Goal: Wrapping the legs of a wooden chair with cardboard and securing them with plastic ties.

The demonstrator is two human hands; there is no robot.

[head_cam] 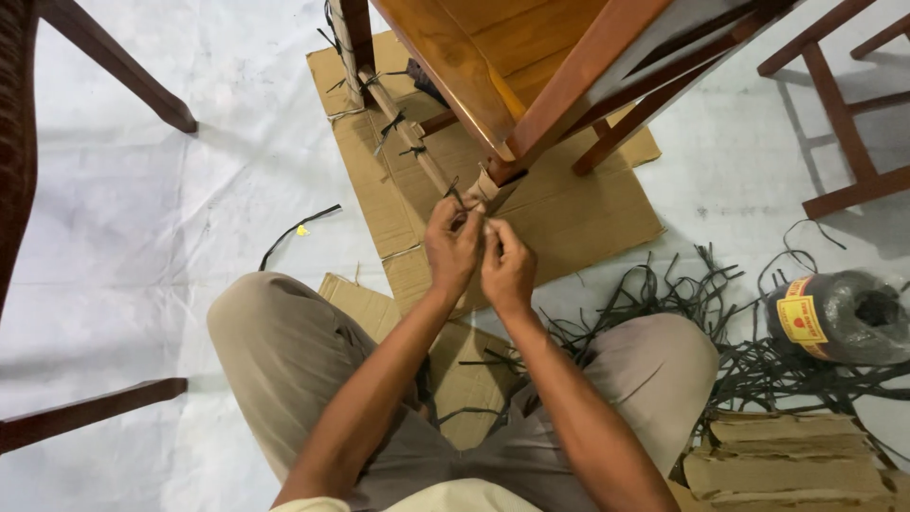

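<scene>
Between my knees, at the centre of view, both hands are bunched tight together: my left hand [453,248] and my right hand [507,268] pinch a thin dark strap [455,192] right where it wraps the paper-covered chair leg [417,152]. Fingers of both are curled in on that strap, knuckles touching, thumbs pressed down. That leg runs up toward eleven o'clock, with more dark ties knotted along it, and joins the wooden chair [531,57] looming at twelve, tipped over a flat sheet of cardboard [578,213]. Out at three o'clock sits a roll of dark strapping [839,318] in clear wrap with a red and yellow label, and loose cut strips [701,294] are strewn between it and my right knee. Down at four o'clock, a stack of folded brown cardboard [787,460]. Over at nine, one stray strip [294,228] lies on the white floor sheet [142,237]. More wooden furniture legs poke in at the edges.
</scene>
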